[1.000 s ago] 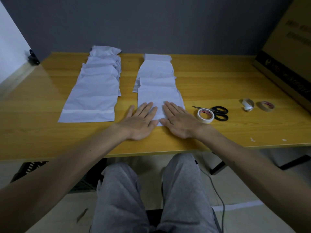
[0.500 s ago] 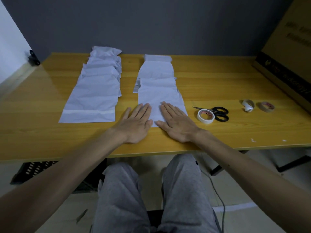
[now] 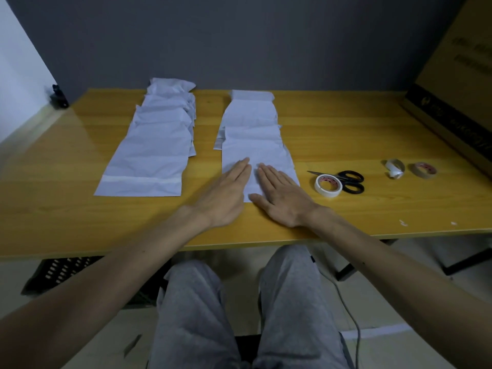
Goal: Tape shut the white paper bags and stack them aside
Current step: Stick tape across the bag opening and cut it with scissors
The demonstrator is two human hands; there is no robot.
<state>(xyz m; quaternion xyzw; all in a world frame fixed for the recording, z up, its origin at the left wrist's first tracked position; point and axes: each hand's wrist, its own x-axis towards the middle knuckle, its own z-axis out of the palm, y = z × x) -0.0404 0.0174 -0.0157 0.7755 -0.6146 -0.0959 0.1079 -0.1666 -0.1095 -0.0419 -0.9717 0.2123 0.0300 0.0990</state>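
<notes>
Change: both hands have drawn their spread fingers together, and the left hand (image 3: 223, 195), blurred, has tipped toward the left edge of the near bag (image 3: 255, 153).
Hands: the left hand and right hand (image 3: 282, 201) lie on the near bag with straight fingers, gripping nothing.
Near bag: front of the middle row (image 3: 250, 115), its near end close to the front edge of the table (image 3: 372, 134).
Done: the left row (image 3: 159, 134) of overlapped bags; its front bag carries a tape strip (image 3: 138, 179) across the near end.
Left: the middle row shows no tape, so several bags seem to need taping and stacking.
Tools: tape roll (image 3: 328, 185) beside the right hand, against the scissors (image 3: 348, 181), both untouched.
Surface: yellow wood; two nearly spent rolls (image 3: 423, 170) farther right.
Room: grey wall (image 3: 239, 35) behind, cardboard box (image 3: 458, 83) at right.
</notes>
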